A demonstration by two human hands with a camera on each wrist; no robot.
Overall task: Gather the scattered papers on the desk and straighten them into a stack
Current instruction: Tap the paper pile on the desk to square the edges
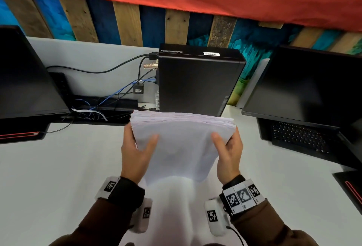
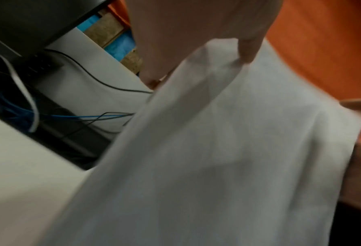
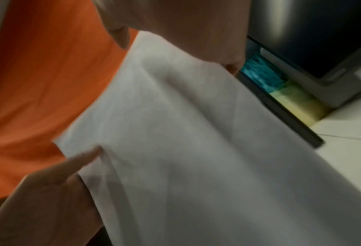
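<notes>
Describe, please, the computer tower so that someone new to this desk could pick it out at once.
Start at the white desk, between the two dark monitors at its left and right edges. At the back, in the middle, stands the computer tower, just behind the paper stack held in both hands. It is the only upright black box, with cables plugged into its left side and a white label on top.

Left hand point(image 1: 137, 153) and right hand point(image 1: 228, 154) both gripping

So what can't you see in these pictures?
- Fingers behind the stack of papers: hidden by the sheets, all views.
- Stack's bottom edge: blurred in the head view, so whether it touches the desk is unclear.
- Label on the black computer: too small.
- Both wrist views: motion-blurred.
</notes>
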